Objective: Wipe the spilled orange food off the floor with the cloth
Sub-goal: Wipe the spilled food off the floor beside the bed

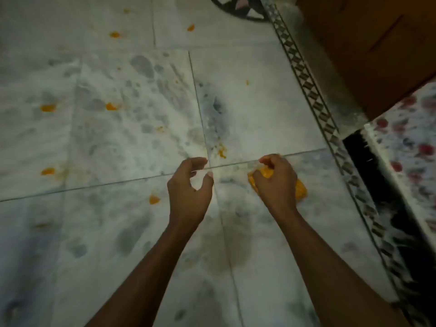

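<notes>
Several orange food bits lie scattered on the white marble floor (118, 142): one (154, 199) left of my hands, one (221, 152) just beyond them, others at the left (48, 107) and far back (115, 34). My right hand (276, 178) is closed around an orange-yellow lump (300, 191), cloth or food I cannot tell, low over the floor. My left hand (191, 185) hovers beside it, fingers curled and apart, holding nothing.
A patterned tile border (313, 95) runs diagonally at the right. Beyond it stands brown wooden furniture (368, 50). A flowered fabric (410, 147) with a dark gap beneath sits at the right edge. A dark round object (236, 8) lies at the top.
</notes>
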